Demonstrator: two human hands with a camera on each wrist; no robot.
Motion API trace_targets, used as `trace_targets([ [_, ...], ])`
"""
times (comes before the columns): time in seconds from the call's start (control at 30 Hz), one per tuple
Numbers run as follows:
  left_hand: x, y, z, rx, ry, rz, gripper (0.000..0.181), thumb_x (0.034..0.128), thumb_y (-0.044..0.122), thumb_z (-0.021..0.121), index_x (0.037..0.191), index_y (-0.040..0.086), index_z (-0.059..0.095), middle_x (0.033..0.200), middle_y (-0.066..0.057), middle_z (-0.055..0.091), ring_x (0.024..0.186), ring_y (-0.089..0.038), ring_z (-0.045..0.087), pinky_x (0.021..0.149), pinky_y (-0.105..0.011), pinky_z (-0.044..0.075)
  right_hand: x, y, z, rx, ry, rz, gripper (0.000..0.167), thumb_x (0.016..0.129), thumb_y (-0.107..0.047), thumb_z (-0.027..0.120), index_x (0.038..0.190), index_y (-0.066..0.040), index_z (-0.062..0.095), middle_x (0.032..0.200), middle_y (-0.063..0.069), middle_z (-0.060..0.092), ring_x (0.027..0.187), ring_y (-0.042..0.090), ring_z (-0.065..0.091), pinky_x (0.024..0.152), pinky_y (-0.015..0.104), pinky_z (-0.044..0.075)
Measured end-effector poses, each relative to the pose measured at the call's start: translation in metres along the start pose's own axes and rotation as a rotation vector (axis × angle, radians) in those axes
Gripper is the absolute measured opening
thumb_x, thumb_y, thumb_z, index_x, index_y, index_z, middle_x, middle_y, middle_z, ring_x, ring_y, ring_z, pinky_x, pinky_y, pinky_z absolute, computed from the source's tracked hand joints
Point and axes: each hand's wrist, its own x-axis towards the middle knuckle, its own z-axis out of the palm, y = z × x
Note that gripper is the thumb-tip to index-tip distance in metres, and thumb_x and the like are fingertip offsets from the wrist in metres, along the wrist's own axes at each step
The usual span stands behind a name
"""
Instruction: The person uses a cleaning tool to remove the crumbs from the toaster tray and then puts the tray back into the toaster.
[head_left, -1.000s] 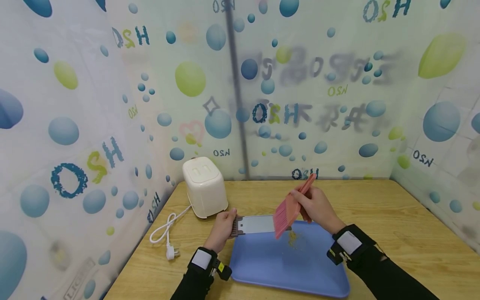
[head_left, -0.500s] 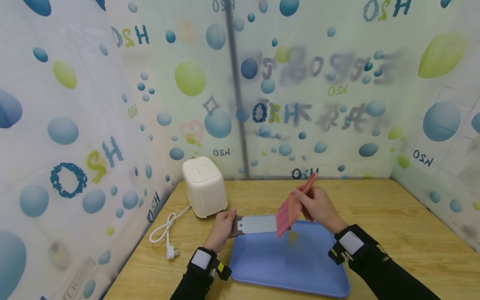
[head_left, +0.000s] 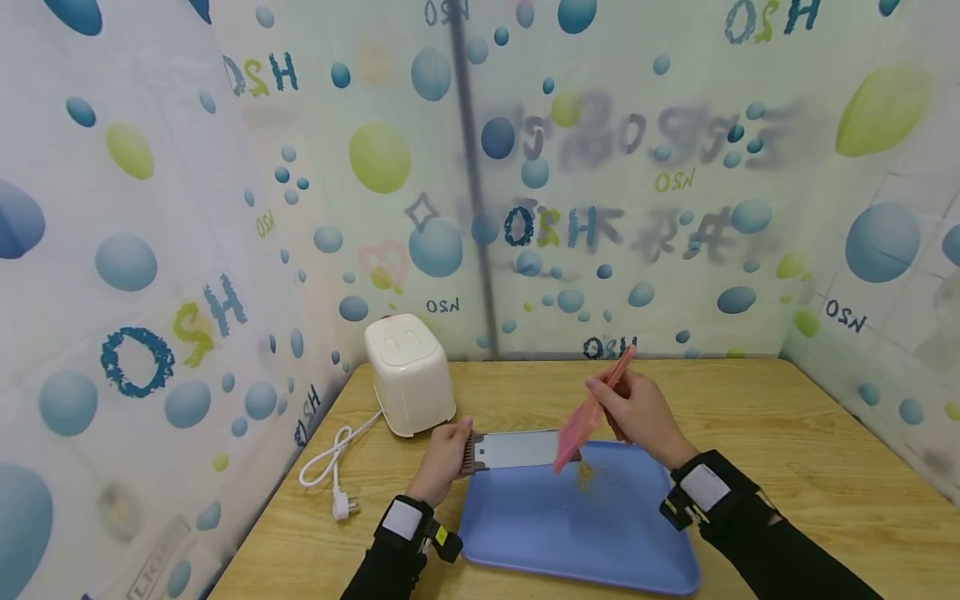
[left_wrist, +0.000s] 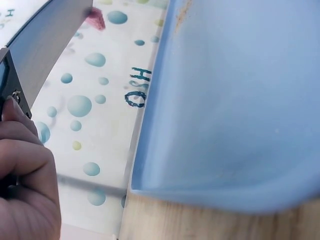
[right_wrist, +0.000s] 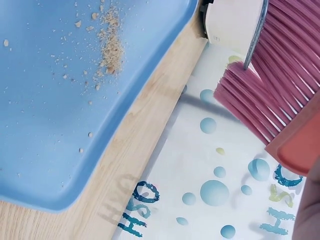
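My left hand grips the ribbed brown-grey end of a flat metal crumb tray, held level above the back edge of a blue tray. In my right hand is a pink brush, tilted with its bristles down at the crumb tray's right end. The right wrist view has the crumb tray's thin edge against the spread bristles. A small heap of light brown crumbs lies in the blue tray, with bits scattered around it. My right hand's fingers are mostly out of the right wrist view.
A cream toaster stands at the back left, just behind my left hand. Its white cord runs to a plug on the wooden table. A patterned curtain closes off the back and sides.
The brush has slid slightly right along the crumb tray towards its end and turned more edge-on, together with my right hand. My left hand and the crumb tray have stayed in place.
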Motion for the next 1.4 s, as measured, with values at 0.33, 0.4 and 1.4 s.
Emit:
trace_targets([
  [0.33,0.0010,-0.0011,-0.0001,0.000,0.019,0.012,0.048,0.1117,0.033,0.041,0.106,-0.008,0.066,0.076,-0.006,0.065,0.059,-0.008,0.062,0.049,-0.022,0.047,-0.0012,-0.0013,0.0000,0.003,0.035,0.020,0.037,0.102,-0.038,0.063,0.098,-0.001,0.062,0.053,0.005,0.044,0.037,0.024,0.041,0.035,0.033,0.034],
  [0.4,0.0008,-0.0015,-0.0007,-0.001,0.018,0.006,0.047,0.1114,0.034,0.042,0.105,-0.006,0.066,0.078,-0.008,0.065,0.059,-0.008,0.062,0.049,-0.022,0.047,-0.0015,-0.0009,0.0004,-0.008,0.047,0.021,0.038,0.102,-0.039,0.063,0.097,-0.001,0.062,0.052,0.005,0.044,0.037,0.024,0.040,0.035,0.033,0.033],
  [1.4,0.0016,-0.0037,-0.0032,0.007,0.051,-0.011,0.045,0.1112,0.035,0.042,0.104,-0.004,0.064,0.072,-0.001,0.060,0.057,-0.009,0.060,0.049,-0.023,0.046,-0.0040,-0.0015,0.0000,-0.103,0.117,0.043,0.046,0.100,-0.044,0.064,0.087,0.000,0.063,0.052,0.002,0.044,0.037,0.023,0.042,0.036,0.029,0.033],
])
